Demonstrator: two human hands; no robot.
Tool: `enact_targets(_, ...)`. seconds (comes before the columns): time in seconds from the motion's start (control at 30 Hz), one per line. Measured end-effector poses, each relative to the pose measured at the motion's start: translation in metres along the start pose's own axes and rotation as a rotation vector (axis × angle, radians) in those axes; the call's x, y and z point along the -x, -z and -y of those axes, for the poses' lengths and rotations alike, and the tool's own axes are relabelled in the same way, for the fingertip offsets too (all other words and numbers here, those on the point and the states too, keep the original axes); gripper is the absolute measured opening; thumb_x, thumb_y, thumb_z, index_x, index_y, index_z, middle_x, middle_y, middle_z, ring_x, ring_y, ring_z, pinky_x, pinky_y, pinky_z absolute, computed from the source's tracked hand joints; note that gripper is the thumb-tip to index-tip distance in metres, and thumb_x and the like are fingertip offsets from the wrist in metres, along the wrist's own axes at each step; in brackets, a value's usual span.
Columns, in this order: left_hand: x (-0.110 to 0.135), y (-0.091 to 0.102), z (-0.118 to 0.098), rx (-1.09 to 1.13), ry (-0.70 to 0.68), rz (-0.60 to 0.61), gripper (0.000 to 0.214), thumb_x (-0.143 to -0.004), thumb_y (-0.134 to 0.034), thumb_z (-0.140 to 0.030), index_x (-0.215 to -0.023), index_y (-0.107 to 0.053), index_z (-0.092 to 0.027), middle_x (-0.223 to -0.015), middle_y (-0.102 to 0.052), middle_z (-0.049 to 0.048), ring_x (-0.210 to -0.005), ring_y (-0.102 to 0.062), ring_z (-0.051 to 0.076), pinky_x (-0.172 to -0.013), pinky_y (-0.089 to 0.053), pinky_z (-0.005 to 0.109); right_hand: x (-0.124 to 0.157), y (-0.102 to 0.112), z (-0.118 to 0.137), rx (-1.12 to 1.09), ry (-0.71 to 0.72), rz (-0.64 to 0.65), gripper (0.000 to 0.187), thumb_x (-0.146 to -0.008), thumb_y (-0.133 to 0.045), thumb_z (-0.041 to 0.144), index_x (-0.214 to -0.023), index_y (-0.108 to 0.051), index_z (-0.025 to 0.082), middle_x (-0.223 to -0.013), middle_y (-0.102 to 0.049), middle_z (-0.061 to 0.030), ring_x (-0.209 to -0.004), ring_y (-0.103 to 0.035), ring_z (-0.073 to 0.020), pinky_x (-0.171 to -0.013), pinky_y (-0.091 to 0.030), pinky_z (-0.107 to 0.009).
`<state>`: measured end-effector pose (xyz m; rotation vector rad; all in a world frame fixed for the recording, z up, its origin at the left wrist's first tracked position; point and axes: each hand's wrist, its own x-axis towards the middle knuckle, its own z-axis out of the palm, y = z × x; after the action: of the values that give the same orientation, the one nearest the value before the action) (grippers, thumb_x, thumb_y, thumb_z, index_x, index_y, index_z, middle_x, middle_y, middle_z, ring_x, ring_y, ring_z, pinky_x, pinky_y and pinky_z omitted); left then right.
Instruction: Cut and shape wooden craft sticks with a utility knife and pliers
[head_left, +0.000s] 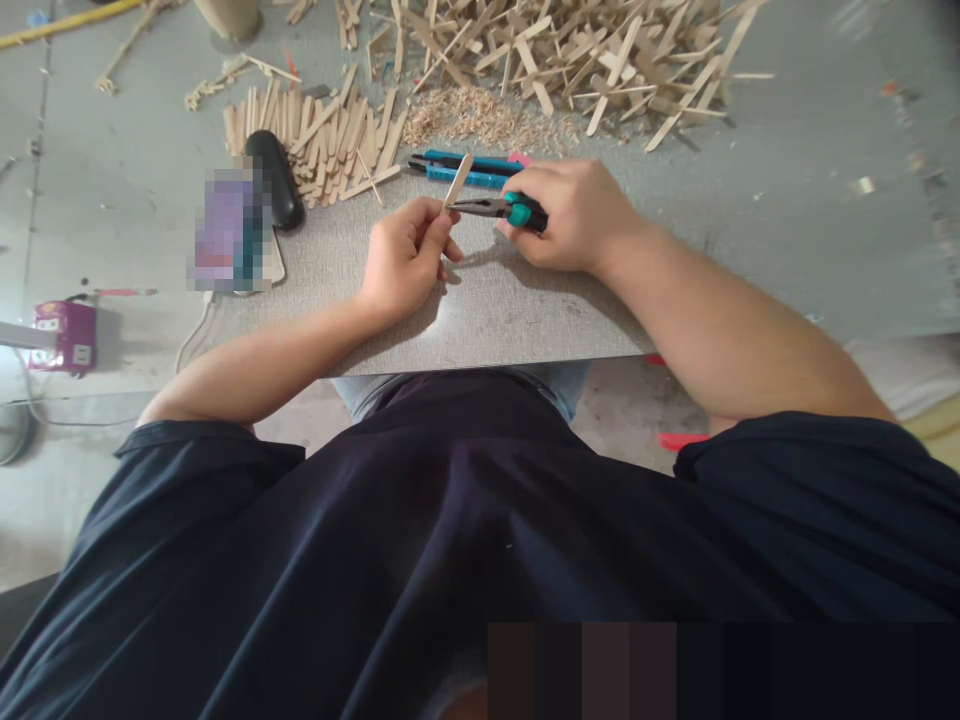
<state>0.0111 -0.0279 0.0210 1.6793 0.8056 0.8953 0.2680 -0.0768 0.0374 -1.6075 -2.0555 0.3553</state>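
Gray surface (517,325), near edge at the jeans (573,385), floor (630,420) below. Left hand (406,255) pinched a stick (460,180) above the surface, by that edge; right hand (566,215) was wrapped around pliers (484,207), tips at the stick's lower end (bite unclear, fingertips overlapped). Stick heap (555,65) toward far edge got cut off; phone-like item (225,230) was pixelated.

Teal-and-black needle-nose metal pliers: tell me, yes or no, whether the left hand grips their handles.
No, the right hand grips the pliers, while the left hand pinches a flat, pale wooden stick.
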Motion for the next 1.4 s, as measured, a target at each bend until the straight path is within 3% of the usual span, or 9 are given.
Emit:
enact_targets(0.4,-0.004,0.003,-0.010,0.020,0.118,0.017,0.023,-0.114,-0.062,-0.017,-0.092,-0.067,-0.022,-0.064,-0.073,-0.0063,-0.046,-0.061,0.006,-0.047,-0.044,0.018,0.000,0.002,0.004,0.033,-0.072,0.009,0.042,-0.081,-0.079,0.055,-0.119,-0.077,0.037,-0.118,-0.086,-0.0113,-0.131,-0.071,-0.0513,-0.107,-0.058,-0.069)
enact_targets(0.5,-0.003,0.002,-0.012,0.036,0.115,0.019,0.025,-0.114,-0.061,-0.013,-0.091,-0.065,-0.022,-0.062,-0.071,-0.0069,-0.046,-0.062,0.007,-0.047,-0.044,0.019,0.000,0.001,0.003,0.042,-0.080,0.017,0.041,-0.080,-0.079,0.054,-0.119,-0.078,0.039,-0.113,-0.086,-0.0110,-0.127,-0.071,-0.0532,-0.101,-0.058,-0.070)
enact_targets(0.63,-0.003,0.002,-0.009,0.046,0.103,0.028,0.025,-0.116,-0.059,-0.016,-0.093,-0.066,-0.022,-0.064,-0.073,-0.0061,-0.048,-0.066,0.008,-0.049,-0.047,0.020,-0.002,-0.001,0.000,-0.022,-0.053,-0.023,0.034,-0.080,-0.079,0.053,-0.108,-0.075,0.034,-0.106,-0.084,-0.0142,-0.120,-0.075,-0.0515,-0.099,-0.059,-0.068)
enact_targets(0.83,-0.003,0.004,-0.002,0.041,0.078,0.048,0.021,-0.119,-0.057,-0.024,-0.101,-0.068,-0.022,-0.067,-0.075,-0.0047,-0.049,-0.066,0.009,-0.050,-0.050,0.020,-0.003,-0.004,-0.004,-0.046,-0.008,-0.014,0.031,-0.081,-0.082,0.051,-0.104,-0.074,0.033,-0.108,-0.085,-0.0119,-0.114,-0.077,-0.0467,-0.096,-0.062,-0.064)
enact_targets(1.03,-0.003,0.004,0.003,0.080,0.041,0.073,0.022,-0.120,-0.058,-0.028,-0.102,-0.069,-0.021,-0.063,-0.071,-0.0054,-0.047,-0.065,0.010,-0.049,-0.048,0.020,-0.001,-0.001,-0.001,-0.053,-0.024,0.011,0.030,-0.082,-0.080,0.053,-0.106,-0.076,0.036,-0.115,-0.085,-0.0115,-0.117,-0.076,-0.0480,-0.101,-0.061,-0.069)
enact_targets(1.23,-0.003,-0.001,0.001,0.073,0.028,0.024,0.022,-0.118,-0.054,-0.016,-0.101,-0.067,-0.021,-0.065,-0.073,-0.0069,-0.048,-0.065,0.007,-0.048,-0.048,0.018,0.000,-0.003,0.001,-0.026,-0.028,0.002,0.027,-0.083,-0.078,0.051,-0.105,-0.076,0.036,-0.109,-0.086,-0.0095,-0.114,-0.077,-0.0483,-0.099,-0.062,-0.069)
enact_targets(1.4,-0.002,-0.001,-0.002,0.047,0.053,0.009,0.022,-0.119,-0.056,-0.020,-0.100,-0.066,-0.021,-0.069,-0.075,-0.0058,-0.049,-0.067,0.007,-0.049,-0.049,0.017,-0.001,-0.006,-0.001,-0.018,-0.020,-0.012,0.027,-0.086,-0.078,0.052,-0.105,-0.077,0.034,-0.109,-0.085,-0.0112,-0.111,-0.078,-0.0478,-0.101,-0.061,-0.069)
